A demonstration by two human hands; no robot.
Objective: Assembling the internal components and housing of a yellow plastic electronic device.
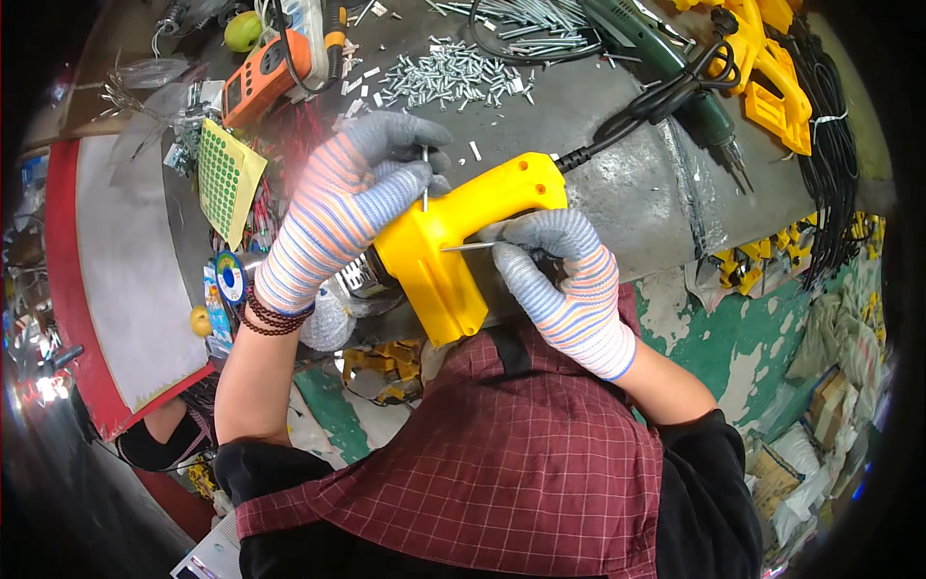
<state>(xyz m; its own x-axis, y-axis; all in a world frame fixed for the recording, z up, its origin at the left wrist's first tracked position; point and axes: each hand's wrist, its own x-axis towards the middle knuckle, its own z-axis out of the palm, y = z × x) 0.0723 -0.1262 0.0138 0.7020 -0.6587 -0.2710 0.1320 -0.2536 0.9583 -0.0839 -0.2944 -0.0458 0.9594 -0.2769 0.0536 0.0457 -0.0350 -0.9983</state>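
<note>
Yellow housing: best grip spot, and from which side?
Probably mid-handle, coming from the picture's lower right: the handle is a slim bar angling up and right, narrower than the yellow housing's blocky body. Better stay clear of its far end, where the black cable comes out.

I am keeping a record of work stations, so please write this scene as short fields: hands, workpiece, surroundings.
Left hand: striped glove; upright metal rod at fingertips, by the workpiece
Right hand: striped glove; pinches sideways metal rod, tip at the workpiece
Workpiece: yellow housing with handle; black cord at handle's end
Worktop beyond: small screws, orange meter, green power tool
Worn: dark red checked apron
</note>
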